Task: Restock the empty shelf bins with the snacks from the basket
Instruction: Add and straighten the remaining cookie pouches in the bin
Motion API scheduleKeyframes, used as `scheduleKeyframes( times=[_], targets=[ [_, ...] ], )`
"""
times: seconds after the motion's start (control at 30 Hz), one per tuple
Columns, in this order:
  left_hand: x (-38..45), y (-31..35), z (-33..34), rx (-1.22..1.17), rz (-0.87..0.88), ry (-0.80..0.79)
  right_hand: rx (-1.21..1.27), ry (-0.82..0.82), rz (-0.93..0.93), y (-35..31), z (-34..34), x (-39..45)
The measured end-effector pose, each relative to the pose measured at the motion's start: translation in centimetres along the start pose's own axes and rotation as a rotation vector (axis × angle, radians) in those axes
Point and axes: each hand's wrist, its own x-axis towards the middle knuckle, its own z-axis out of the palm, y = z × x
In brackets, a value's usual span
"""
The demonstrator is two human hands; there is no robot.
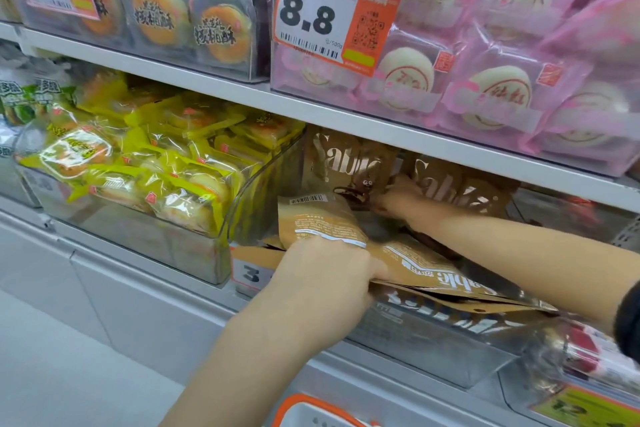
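Observation:
Brown "Sable" snack packs point(346, 166) fill a clear shelf bin point(433, 343) on the lower shelf, some upright at the back, some lying flat. My left hand point(329, 270) grips the edge of a flat tan pack point(415, 270) at the bin's front. Deeper in the bin, my right hand point(398, 199) has its fingers on an upright pack point(453, 184); its fingertips are hidden among the packs. The white basket with an orange rim point(311, 409) shows at the bottom edge below my left arm.
A clear bin of yellow pastry packs point(138, 163) stands to the left. On the upper shelf point(242, 94) stand bins of pink bun packs point(485, 80) and brown cakes point(159, 14), with 8.8 price tags point(332, 17). Red packs point(585, 347) lie lower right.

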Motion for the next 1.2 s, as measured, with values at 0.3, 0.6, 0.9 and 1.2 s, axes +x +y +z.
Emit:
scheduleKeyframes(
  times=[0.3,0.6,0.9,1.2],
  targets=[
    [-0.3,-0.1,-0.2,-0.015,0.043,0.051,-0.948,-0.318,-0.913,-0.7,-4.7,-7.9],
    [-0.4,-0.1,0.3,-0.048,0.123,0.103,-0.655,-0.522,-0.828,-2.8,-1.9,-5.3],
    [-0.5,0.7,1.1,-0.037,0.139,0.226,-0.475,-1.016,-0.482,-5.8,-2.4,-8.1],
    [-1.1,0.7,2.0,-0.111,0.155,0.214,-0.785,-0.447,-0.764,-4.9,-2.5,-9.3]
  ],
)
